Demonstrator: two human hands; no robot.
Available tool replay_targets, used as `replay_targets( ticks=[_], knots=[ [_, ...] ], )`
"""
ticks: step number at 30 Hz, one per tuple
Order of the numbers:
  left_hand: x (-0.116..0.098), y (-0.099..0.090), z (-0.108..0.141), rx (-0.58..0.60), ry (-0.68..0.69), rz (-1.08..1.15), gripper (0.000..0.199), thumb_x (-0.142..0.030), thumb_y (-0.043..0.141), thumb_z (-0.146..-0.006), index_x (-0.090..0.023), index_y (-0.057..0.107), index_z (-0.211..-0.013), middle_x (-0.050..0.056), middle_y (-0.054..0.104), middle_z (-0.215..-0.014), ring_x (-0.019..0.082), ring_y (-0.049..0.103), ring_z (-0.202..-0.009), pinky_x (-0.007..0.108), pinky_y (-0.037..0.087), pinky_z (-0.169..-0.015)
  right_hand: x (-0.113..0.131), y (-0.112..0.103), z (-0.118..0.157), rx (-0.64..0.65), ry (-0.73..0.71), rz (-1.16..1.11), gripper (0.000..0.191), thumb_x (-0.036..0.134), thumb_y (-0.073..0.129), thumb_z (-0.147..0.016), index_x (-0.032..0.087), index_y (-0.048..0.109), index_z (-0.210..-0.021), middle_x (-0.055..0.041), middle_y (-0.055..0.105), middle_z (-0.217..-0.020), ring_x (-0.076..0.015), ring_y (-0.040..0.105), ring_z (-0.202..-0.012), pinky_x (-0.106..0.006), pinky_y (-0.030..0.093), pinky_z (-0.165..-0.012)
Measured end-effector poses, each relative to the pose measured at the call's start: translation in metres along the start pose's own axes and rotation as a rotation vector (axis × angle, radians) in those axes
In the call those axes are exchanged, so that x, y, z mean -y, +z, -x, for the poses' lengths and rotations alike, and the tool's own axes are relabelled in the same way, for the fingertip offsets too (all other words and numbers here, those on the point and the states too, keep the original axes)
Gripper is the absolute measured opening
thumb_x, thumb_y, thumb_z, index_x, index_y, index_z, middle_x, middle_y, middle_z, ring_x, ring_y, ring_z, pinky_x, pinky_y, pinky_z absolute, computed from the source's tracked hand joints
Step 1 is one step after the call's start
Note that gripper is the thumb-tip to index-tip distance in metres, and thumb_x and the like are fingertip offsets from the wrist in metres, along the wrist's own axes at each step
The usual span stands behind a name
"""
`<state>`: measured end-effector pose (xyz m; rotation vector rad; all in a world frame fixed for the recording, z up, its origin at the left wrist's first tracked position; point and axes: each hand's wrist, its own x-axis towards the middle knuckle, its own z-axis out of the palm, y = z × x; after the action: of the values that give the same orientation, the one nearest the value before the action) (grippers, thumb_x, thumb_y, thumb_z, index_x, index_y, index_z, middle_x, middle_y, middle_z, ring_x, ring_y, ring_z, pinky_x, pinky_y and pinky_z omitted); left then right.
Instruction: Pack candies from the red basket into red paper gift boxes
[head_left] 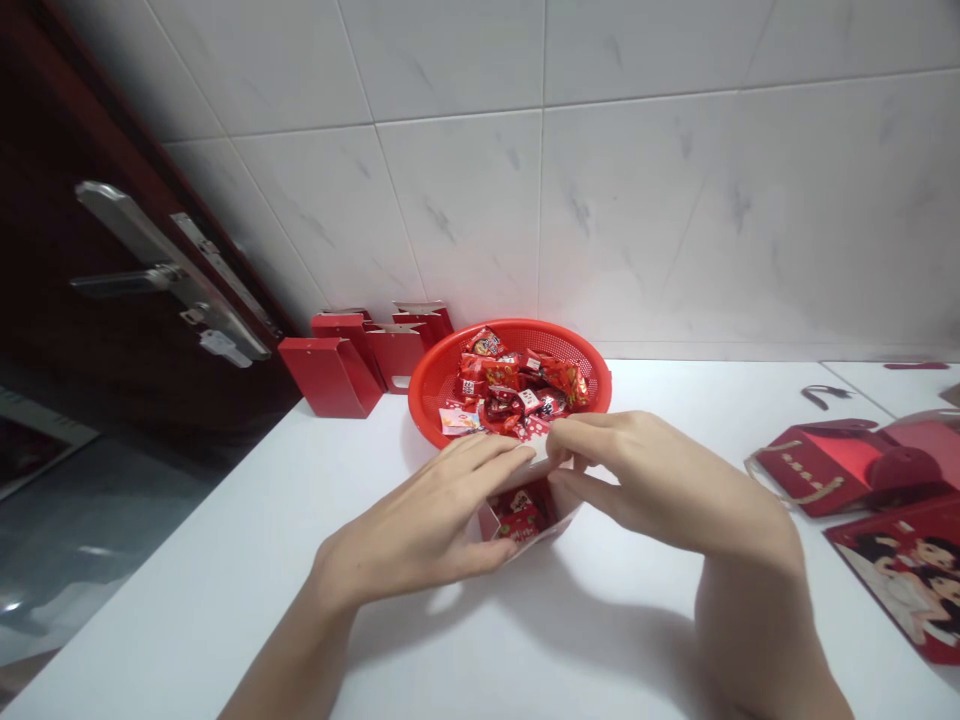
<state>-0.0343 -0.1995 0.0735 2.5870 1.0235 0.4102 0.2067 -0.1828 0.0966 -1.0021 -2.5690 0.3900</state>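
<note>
A small paper bag (pixel 564 508) with a pale inside stands on the white table, its top open and red wrapped packets (pixel 521 513) visible inside. My left hand (pixel 442 505) lies along its left side, thumb at the near edge and fingers over the far edge. At the right, my right hand (pixel 637 480) has its fingers curled in a pinch on the bag's far rim. Just behind the bag is a red plastic basket (pixel 429 392) with many red-wrapped sweets (pixel 504 375) in it.
Several red bags (pixel 337 378) stand at the back left, near a dark door with a metal handle (pixel 116 284). To the right lie an opened red box (pixel 817 465), a red picture bag (pixel 904 580) and a dark strap (pixel 825 394). A tiled wall borders the table (pixel 285 560).
</note>
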Motion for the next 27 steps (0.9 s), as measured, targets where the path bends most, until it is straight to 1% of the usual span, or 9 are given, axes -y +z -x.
replay_targets(
  ticks=[5,10,13,16,18,20,22,24,27],
  knots=[
    [0.004,-0.003,-0.003,-0.004,0.07,0.026,0.065,-0.018,0.059,-0.094,-0.036,0.038,-0.154,0.005,0.062,-0.136,0.024,0.059,-0.122,0.039,0.051,-0.103,-0.009,-0.012,0.009,-0.012,0.046,-0.026,0.005,0.025,0.059,-0.095,0.021,0.06,-0.093,-0.0036,0.069,-0.087,-0.0175,0.063,-0.076,-0.027,0.042,-0.065],
    [0.01,-0.006,-0.008,-0.01,0.08,0.045,0.045,-0.018,0.056,-0.098,-0.032,0.057,-0.141,0.004,0.068,-0.125,0.022,0.063,-0.112,0.037,0.051,-0.097,-0.018,-0.012,0.008,0.1,0.109,-0.051,0.034,0.043,0.071,-0.088,0.021,0.057,-0.111,-0.0074,0.07,-0.103,-0.0227,0.065,-0.087,-0.031,0.048,-0.068],
    [0.011,-0.006,-0.008,-0.019,0.078,0.066,0.031,-0.021,0.052,-0.101,-0.027,0.068,-0.127,0.005,0.07,-0.124,0.021,0.064,-0.111,0.037,0.05,-0.099,-0.022,-0.006,0.003,0.13,0.142,-0.051,0.045,0.04,0.074,-0.085,0.02,0.055,-0.122,-0.0091,0.07,-0.109,-0.0239,0.066,-0.091,-0.032,0.049,-0.072],
    [0.012,-0.008,-0.006,-0.002,0.063,0.075,0.027,-0.027,0.056,-0.1,-0.028,0.07,-0.124,0.006,0.069,-0.126,0.022,0.064,-0.112,0.037,0.051,-0.099,-0.025,-0.001,-0.004,0.173,0.135,-0.078,0.024,0.031,0.069,-0.09,0.02,0.061,-0.11,-0.0066,0.071,-0.099,-0.0214,0.066,-0.083,-0.03,0.047,-0.071],
    [0.013,-0.009,-0.004,0.017,0.04,0.069,0.038,-0.03,0.062,-0.096,-0.032,0.064,-0.134,0.006,0.067,-0.131,0.024,0.064,-0.116,0.039,0.052,-0.1,-0.025,0.0,-0.008,0.214,0.129,-0.105,0.009,0.027,0.063,-0.093,0.02,0.063,-0.099,-0.0052,0.071,-0.091,-0.0198,0.064,-0.079,-0.029,0.045,-0.069],
    [0.015,-0.01,-0.003,0.019,-0.005,0.069,0.054,-0.03,0.064,-0.094,-0.035,0.051,-0.147,0.006,0.064,-0.137,0.025,0.063,-0.119,0.041,0.052,-0.101,-0.023,-0.001,-0.012,0.244,0.135,-0.124,0.007,0.025,0.059,-0.095,0.02,0.061,-0.09,-0.0042,0.07,-0.086,-0.0181,0.062,-0.075,-0.028,0.043,-0.066],
    [0.019,-0.011,-0.003,0.001,-0.079,0.065,0.061,-0.029,0.063,-0.095,-0.034,0.042,-0.151,0.007,0.062,-0.141,0.026,0.062,-0.121,0.041,0.052,-0.101,-0.022,0.0,-0.015,0.266,0.156,-0.128,0.014,0.022,0.056,-0.096,0.019,0.057,-0.083,-0.0024,0.068,-0.081,-0.0157,0.059,-0.069,-0.027,0.039,-0.062],
    [0.023,-0.013,-0.004,-0.014,-0.148,0.054,0.053,-0.032,0.062,-0.095,-0.029,0.047,-0.146,0.009,0.064,-0.137,0.026,0.063,-0.118,0.04,0.052,-0.097,-0.02,0.001,-0.018,0.275,0.18,-0.117,0.019,0.019,0.054,-0.097,0.019,0.053,-0.078,-0.0005,0.065,-0.076,-0.0133,0.054,-0.064,-0.026,0.035,-0.058],
    [0.028,-0.015,-0.008,0.009,-0.212,0.052,0.03,-0.034,0.057,-0.096,-0.024,0.059,-0.125,0.007,0.071,-0.119,0.024,0.067,-0.102,0.036,0.053,-0.086,-0.02,0.005,-0.021,0.265,0.175,-0.099,0.021,0.015,0.051,-0.096,0.019,0.049,-0.076,0.0012,0.061,-0.073,-0.0117,0.049,-0.062,-0.026,0.03,-0.055]
  ],
)
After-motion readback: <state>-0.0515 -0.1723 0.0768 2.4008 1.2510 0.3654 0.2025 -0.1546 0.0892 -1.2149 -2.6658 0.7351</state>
